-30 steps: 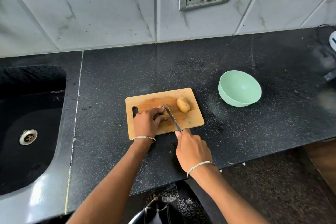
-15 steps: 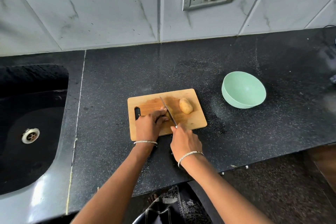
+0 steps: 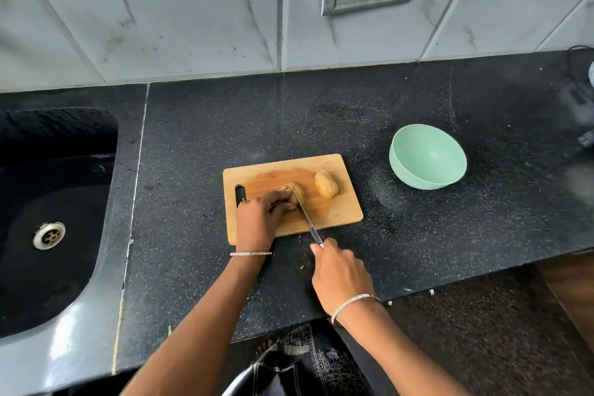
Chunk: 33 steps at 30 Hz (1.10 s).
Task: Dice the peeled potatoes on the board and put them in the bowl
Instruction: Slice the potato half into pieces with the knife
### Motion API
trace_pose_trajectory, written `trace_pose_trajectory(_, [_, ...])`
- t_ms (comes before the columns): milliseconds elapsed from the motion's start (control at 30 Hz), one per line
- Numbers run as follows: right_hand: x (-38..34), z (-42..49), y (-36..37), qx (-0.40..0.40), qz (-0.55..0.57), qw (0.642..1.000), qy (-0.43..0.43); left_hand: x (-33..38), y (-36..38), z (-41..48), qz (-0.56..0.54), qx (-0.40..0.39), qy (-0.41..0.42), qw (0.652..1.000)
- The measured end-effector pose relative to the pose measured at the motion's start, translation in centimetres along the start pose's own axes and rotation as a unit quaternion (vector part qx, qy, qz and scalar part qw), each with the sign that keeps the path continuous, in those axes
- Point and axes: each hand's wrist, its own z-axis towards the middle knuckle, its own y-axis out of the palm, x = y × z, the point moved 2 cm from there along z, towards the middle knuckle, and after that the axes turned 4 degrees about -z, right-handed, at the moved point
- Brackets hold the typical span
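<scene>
Wooden board [image 3: 257,175] is lying mid-table [image 3: 418,235], long axis running left-right, right end skewed slightly toward the person, handle slot at the left end. Sink [image 3: 48,170] is sitting well apart to the left, its rim marking the table's left limit. Tiled wall is closing off the far side, with a wide band of dark table in between. Green bowl [image 3: 418,177] is standing to the right of the board and slightly farther back, apart from it, with a stretch of table between them. A strip of table is running between the board's near edge and the table's front edge.

Left potato [image 3: 298,194] is lying around the board's middle; its long axis is hard to read since fingers are covering its left part. Right potato [image 3: 326,184] is lying just beside it toward the board's far right, not touching, long axis angling from far-left to near-right.

Left hand [image 3: 257,219] is resting on the board, fingers curled and pinching the left potato from the left side. Right hand [image 3: 340,276] is sitting over the near strip of table, off the board's near edge, fingers closed around the knife [image 3: 307,219] handle. Blade is running diagonally from that hand up-left across the board's near edge, tip meeting the left potato right next to the left fingertips.
</scene>
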Motion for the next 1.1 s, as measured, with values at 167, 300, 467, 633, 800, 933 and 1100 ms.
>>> trace_pose_trajectory(167, [-0.3,-0.5,-1.0,0.023,0.033,0.999,0.001,0.2,-0.1,-0.3,-0.013,0.006,-0.006,1.0])
trace_pose_trajectory(300, [-1.0,0.3,-0.4,0.03,0.023,0.999,-0.006,0.5,-0.2,-0.3,-0.011,0.014,-0.004,1.0])
trace_pose_trajectory(467, [-0.9,0.7,-0.2,0.038,-0.006,0.999,-0.009,0.5,0.0,-0.3,0.017,0.012,-0.007,1.0])
trace_pose_trajectory(633, [-1.6,2.0,-0.2,0.019,-0.003,1.0,-0.01,0.2,0.1,-0.4,0.045,0.012,-0.006,0.999])
trace_pose_trajectory(800, [-2.9,3.7,-0.3,0.015,0.006,1.0,-0.007,0.4,0.4,-0.5,0.06,0.024,0.002,0.998])
trace_pose_trajectory(933, [-3.1,3.8,0.3,0.015,-0.01,1.0,-0.006,0.3,0.4,-0.5,0.065,0.03,-0.009,0.997])
trace_pose_trajectory(1100, [-1.9,2.5,1.0,0.004,-0.028,1.0,-0.001,0.4,0.2,-0.5,0.051,0.024,-0.011,0.998])
